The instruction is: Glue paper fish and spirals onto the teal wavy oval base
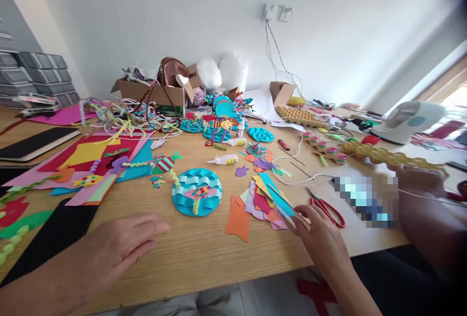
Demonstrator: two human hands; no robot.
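My left hand [124, 240] rests low over the wooden table, its fingers stretched out and holding nothing. Just beyond it lies a round blue paper disc [179, 201] with pale wavy strips and a pink dotted paper fish [200, 193]. My right hand [321, 236] is closed around pale-handled scissors [282, 205], whose metal blades point away from me over a pile of coloured paper scraps [255, 207]. An orange paper piece [237, 222] sits at the pile's near side. Red-handled pliers [328, 211] lie to the right of this hand.
Glue bottles [223, 160] and finished blue discs [260, 134] stand farther back. Coloured paper sheets [87, 155] cover the left side. A white cable [292, 182] crosses the table. Another person's arm [419, 209] is at the right, near a blurred-out phone-like object [365, 201].
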